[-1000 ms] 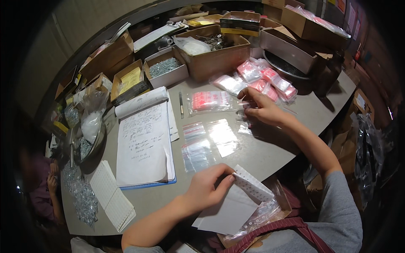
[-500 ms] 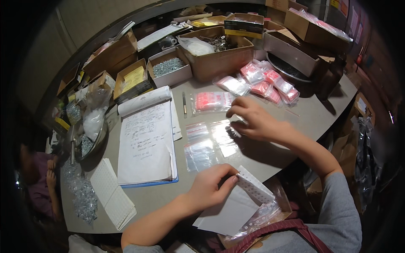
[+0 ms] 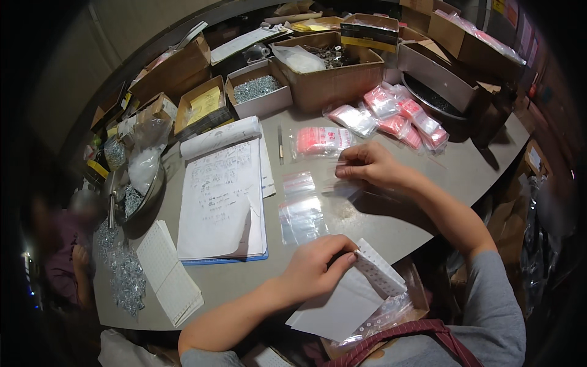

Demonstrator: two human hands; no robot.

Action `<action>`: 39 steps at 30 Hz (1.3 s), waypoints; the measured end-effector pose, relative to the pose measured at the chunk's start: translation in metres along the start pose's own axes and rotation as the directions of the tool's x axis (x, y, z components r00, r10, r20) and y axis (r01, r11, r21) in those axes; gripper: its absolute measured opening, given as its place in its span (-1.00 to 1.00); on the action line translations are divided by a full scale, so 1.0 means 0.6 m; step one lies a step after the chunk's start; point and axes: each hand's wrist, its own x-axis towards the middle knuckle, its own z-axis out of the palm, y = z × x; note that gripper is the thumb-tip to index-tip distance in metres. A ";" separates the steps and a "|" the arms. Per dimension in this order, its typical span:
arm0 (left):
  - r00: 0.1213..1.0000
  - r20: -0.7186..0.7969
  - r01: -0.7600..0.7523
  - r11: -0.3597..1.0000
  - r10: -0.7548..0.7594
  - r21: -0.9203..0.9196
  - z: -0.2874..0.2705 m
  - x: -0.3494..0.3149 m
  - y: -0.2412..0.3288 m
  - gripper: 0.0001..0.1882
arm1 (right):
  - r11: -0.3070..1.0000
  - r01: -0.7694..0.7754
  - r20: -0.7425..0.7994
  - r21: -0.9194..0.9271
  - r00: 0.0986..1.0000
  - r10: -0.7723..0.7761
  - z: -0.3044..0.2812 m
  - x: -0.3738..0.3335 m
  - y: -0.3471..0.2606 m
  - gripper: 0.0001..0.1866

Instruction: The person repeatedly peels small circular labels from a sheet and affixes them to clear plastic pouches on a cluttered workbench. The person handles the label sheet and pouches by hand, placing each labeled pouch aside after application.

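My left hand [image 3: 323,264] is closed, thumb against finger, on a sheet of small printed labels [image 3: 378,269] whose plain white backing [image 3: 339,306] folds out below it. Over the table, my right hand [image 3: 372,165] pinches the edge of a clear zip bag [image 3: 340,188], which hangs blurred and tilted beneath the fingers. Flat on the table between my hands lie more clear zip bags [image 3: 301,214] with red strips along their tops. Beyond them sits a packed bundle of red-and-clear bags [image 3: 321,142], close to my right fingertips.
On the left lies an open notepad [image 3: 220,196] on a blue board, with a pen [image 3: 281,144] beside it. Bagged screws [image 3: 125,281] and a metal bowl [image 3: 153,189] stand farther left. Behind are boxes of screws [image 3: 257,88] and a bag pile [image 3: 403,116]. Another person [image 3: 67,251] sits at far left.
My right hand has pinched a clear zip bag and raised it off the table. A lower corner of the notepad page has curled up. The whole view has shifted slightly.
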 end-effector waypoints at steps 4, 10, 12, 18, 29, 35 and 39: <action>1.000 0.012 0.012 1.000 -0.012 -0.004 -0.002 0.002 0.000 -0.88 | 0.931 0.106 -0.108 -0.350 0.982 -0.153 0.006 -0.005 -0.015 -0.61; 0.999 -0.015 -0.041 0.999 0.041 0.007 0.001 0.004 -0.003 -0.89 | 0.980 0.034 -0.214 -0.196 0.974 -0.077 0.017 -0.007 -0.014 -0.54; 0.999 -0.022 -0.037 0.999 0.037 0.013 0.001 0.003 -0.002 -0.89 | 0.950 0.242 -0.209 -0.198 0.936 -0.282 0.020 0.002 -0.016 -0.63; 0.999 -0.022 -0.032 0.999 0.032 0.014 0.000 0.003 -0.001 -0.89 | 0.982 0.132 -0.036 0.132 0.991 -0.128 -0.006 0.004 -0.002 -0.64; 0.984 -0.072 0.164 0.986 -0.165 -0.030 -0.009 -0.003 0.005 -0.87 | 0.860 0.300 -0.254 -0.412 0.869 -0.425 0.002 -0.054 -0.057 -0.53; 0.948 -0.153 0.263 0.959 -0.278 -0.111 -0.012 0.004 -0.003 -0.84 | 0.875 0.295 -0.061 -0.384 0.937 -0.343 0.079 -0.203 -0.122 -0.58; 0.934 -0.206 0.247 0.945 -0.291 -0.214 -0.011 0.004 -0.012 -0.81 | 0.851 0.155 -0.106 -0.502 0.965 -0.238 0.100 -0.250 -0.122 -0.53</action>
